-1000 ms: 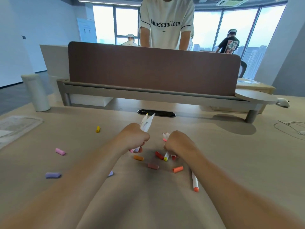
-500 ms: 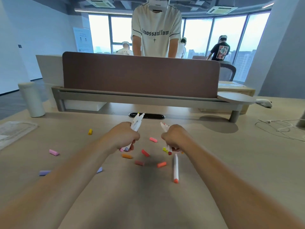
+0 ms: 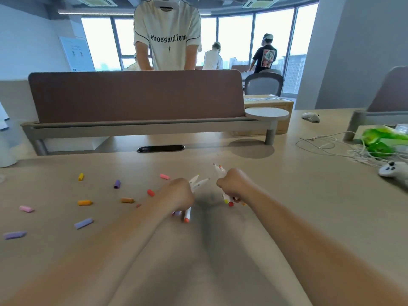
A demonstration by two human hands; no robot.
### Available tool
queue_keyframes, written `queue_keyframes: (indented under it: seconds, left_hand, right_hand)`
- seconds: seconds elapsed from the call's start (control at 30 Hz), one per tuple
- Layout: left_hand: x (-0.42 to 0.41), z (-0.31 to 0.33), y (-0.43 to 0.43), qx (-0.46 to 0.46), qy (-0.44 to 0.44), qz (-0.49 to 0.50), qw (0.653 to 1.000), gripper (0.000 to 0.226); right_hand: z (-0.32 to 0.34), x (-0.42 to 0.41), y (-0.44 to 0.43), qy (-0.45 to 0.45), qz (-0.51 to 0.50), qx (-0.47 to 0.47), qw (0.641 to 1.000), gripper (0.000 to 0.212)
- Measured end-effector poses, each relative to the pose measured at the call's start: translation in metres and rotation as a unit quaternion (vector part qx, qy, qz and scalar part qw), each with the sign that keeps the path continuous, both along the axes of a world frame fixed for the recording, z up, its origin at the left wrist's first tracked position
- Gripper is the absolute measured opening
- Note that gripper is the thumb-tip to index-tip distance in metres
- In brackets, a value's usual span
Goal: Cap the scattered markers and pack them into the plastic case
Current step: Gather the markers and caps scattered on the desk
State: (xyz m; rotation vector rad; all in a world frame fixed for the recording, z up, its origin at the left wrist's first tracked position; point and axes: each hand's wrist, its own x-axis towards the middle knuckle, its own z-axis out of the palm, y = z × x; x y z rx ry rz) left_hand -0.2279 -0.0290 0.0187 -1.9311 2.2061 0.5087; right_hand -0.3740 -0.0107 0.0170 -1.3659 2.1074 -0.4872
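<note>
Seen from the head camera, my left grip (image 3: 178,193) was clenched round the left bundle of markers (image 3: 198,182), just left of the frame's centre. Their white tips fanned up and to the right above my fist, and an orange end (image 3: 187,218) stuck out below it, low over the bench (image 3: 298,217).

My right grip (image 3: 231,184) sat just right of centre, close beside the left but apart from it, and was clenched round the right bundle of markers (image 3: 219,169). That bundle pointed up and to the left, with yellow and red ends showing beneath my knuckles.

Loose caps lay scattered on the bench across the left half of the frame:
- a pink cap (image 3: 164,176) and a red cap (image 3: 150,192), nearest my left fist
- a purple cap (image 3: 117,184) and a yellow cap (image 3: 81,176), farther left
- an orange cap (image 3: 84,202) below them
- a lilac cap (image 3: 83,223), lower still

At the right edge lay a white game controller (image 3: 393,171) beside tangled cables (image 3: 331,146). A brown divider panel (image 3: 132,96) stood across the upper middle of the frame.
</note>
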Motion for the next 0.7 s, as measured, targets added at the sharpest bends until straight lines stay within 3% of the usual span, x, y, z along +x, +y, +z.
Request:
queue_keyframes:
  seconds: [0.1,0.3,0.47,0.6,0.7]
  left_hand:
    - [-0.006,-0.003,0.01,-0.011,-0.034,0.017,0.999,0.03]
    - [-0.017,-0.01,0.022,-0.037,-0.055,-0.007,0.998,0.014]
    - [-0.022,-0.014,0.02,-0.044,0.08,0.017,0.996,0.013]
    - [-0.05,-0.006,0.009,-0.006,0.168,0.03,0.985,0.029]
    - [-0.084,-0.005,0.001,0.011,0.241,0.038,0.97,0.024]
  right_hand:
    - [-0.004,-0.001,0.006,-0.015,0.015,0.014,1.0,0.018]
    - [-0.007,-0.01,0.016,0.002,0.008,0.02,1.0,0.019]
    - [-0.004,-0.029,0.029,0.012,-0.005,-0.006,1.0,0.024]
    - [-0.003,-0.058,0.032,0.006,-0.015,-0.009,1.0,0.025]
    - [-0.003,-0.077,0.024,0.025,-0.029,0.0,0.999,0.02]
